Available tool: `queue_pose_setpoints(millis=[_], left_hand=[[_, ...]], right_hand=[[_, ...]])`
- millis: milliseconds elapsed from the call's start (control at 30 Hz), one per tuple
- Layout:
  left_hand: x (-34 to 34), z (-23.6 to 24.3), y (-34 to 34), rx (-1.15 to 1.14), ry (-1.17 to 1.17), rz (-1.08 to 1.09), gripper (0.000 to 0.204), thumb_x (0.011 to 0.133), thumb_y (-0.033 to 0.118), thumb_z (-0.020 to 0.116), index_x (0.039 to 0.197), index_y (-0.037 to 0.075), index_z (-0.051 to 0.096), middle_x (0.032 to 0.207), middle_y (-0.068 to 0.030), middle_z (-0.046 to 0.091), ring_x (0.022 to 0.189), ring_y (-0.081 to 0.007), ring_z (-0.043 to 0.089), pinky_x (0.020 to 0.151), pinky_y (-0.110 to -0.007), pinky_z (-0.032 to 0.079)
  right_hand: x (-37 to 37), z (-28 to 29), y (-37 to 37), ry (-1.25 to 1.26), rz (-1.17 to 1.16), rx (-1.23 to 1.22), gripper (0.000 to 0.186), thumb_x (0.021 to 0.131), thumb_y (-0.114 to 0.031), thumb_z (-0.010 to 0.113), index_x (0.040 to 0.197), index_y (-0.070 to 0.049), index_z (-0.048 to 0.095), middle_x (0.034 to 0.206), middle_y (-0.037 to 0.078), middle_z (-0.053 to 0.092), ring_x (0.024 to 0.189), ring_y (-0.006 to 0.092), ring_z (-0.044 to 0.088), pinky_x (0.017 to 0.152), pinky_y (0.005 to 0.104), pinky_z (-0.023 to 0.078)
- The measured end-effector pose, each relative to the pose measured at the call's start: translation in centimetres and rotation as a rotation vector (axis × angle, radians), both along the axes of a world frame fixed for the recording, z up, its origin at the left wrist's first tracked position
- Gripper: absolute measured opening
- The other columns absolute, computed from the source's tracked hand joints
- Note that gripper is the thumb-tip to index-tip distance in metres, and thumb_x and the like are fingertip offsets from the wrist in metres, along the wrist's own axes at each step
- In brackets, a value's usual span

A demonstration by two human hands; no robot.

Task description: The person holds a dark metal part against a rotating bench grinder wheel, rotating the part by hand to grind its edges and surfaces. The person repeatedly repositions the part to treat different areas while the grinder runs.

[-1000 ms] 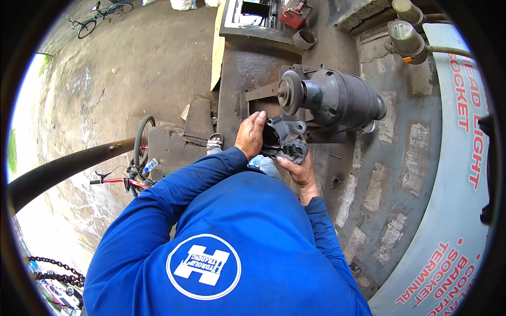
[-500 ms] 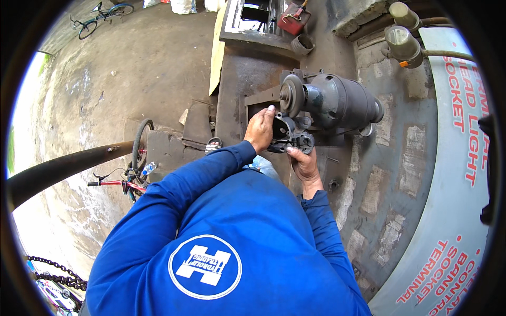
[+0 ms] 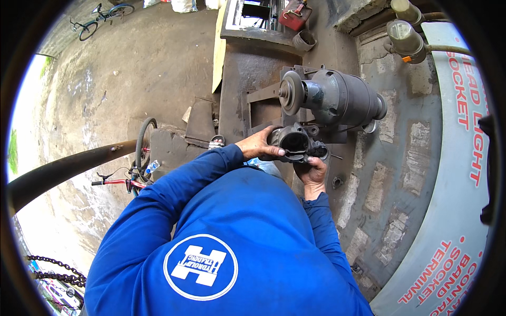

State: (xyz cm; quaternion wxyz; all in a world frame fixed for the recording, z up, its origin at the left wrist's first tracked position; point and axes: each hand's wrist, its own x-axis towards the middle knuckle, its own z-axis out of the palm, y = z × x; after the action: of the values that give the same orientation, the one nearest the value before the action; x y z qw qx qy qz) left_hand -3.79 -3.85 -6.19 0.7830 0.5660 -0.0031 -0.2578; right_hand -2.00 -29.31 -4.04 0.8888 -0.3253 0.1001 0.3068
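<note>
Between my two hands is a grey cast-metal housing (image 3: 292, 141) with a large round opening facing up toward me. My left hand (image 3: 262, 144) is closed on its left side, the thumb along the near edge. From the lower right, my right hand (image 3: 313, 171) grips the housing, its thumb at a smaller opening; most of its fingers are hidden beneath. Just beyond the housing stands a bench grinder (image 3: 345, 97), its round wheel (image 3: 291, 93) at the motor's left end. The housing is held on the near side of the wheel, apparently clear of it.
A metal frame (image 3: 263, 95) carries the grinder. Farther off are a red box (image 3: 295, 14) and a small bucket (image 3: 304, 40). A thick pole (image 3: 74, 168) and a red bicycle (image 3: 124, 181) stand at the left. Along the right runs a printed grey banner (image 3: 437, 210).
Both hands have drawn the housing back from the wheel toward me and slightly right. It has been turned, so its large opening now faces up. My left thumb has moved down to the near edge.
</note>
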Motion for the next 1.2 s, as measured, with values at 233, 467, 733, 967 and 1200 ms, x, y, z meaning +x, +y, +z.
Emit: queue_pose_setpoints(millis=[233,467,733,967,1200], left_hand=[[0.1,1.3,-0.3,0.274,-0.13,0.123,0.092,0.071,0.028,0.092,0.144,-0.003,0.046,0.137,-0.0252,0.059,0.129,-0.0318,0.059,0.113,-0.041,0.045],[0.3,0.3,-0.2,0.414,-0.168,0.134,0.097,0.075,0.034,0.082,0.157,0.005,0.04,0.144,-0.0301,0.051,0.136,-0.042,0.052,0.116,-0.045,0.043],[1.3,0.1,0.3,0.424,-0.119,0.178,0.09,0.076,0.024,0.077,0.155,-0.001,0.042,0.137,-0.0267,0.061,0.126,-0.0329,0.062,0.109,-0.041,0.049],[1.8,2.4,1.5,0.353,-0.002,0.122,0.083,0.076,0.026,0.075,0.149,-0.004,0.048,0.125,-0.026,0.069,0.115,-0.032,0.068,0.103,-0.039,0.052],[2.4,3.3,0.8,0.602,-0.003,0.142,0.087,0.075,0.042,0.085,0.141,-0.006,0.054,0.125,-0.0309,0.068,0.119,-0.0378,0.068,0.104,-0.041,0.052]], right_hand=[[-0.9,-1.5,1.7,0.213,-0.036,0.012,0.065,0.082,-0.028,0.068,0.141,-0.002,0.058,0.135,0.016,0.067,0.124,0.0318,0.065,0.112,0.048,0.049],[-0.1,-1.4,5.2,0.22,-0.082,-0.083,0.066,0.093,-0.05,0.072,0.142,-0.007,0.057,0.135,0.012,0.066,0.124,0.0311,0.065,0.112,0.0504,0.05],[1.8,-0.8,6.6,0.156,-0.046,-0.084,0.06,0.1,-0.051,0.06,0.141,-0.007,0.059,0.137,0.014,0.065,0.126,0.0325,0.063,0.111,0.0512,0.05],[1.5,-0.2,7.7,0.207,-0.061,-0.125,0.06,0.101,-0.053,0.054,0.141,-0.008,0.059,0.137,0.015,0.066,0.127,0.0333,0.062,0.111,0.0521,0.049],[1.1,0.8,7.2,0.259,-0.053,-0.201,0.07,0.099,-0.068,0.046,0.147,-0.018,0.053,0.144,0.015,0.059,0.133,0.0382,0.057,0.107,0.068,0.047]])
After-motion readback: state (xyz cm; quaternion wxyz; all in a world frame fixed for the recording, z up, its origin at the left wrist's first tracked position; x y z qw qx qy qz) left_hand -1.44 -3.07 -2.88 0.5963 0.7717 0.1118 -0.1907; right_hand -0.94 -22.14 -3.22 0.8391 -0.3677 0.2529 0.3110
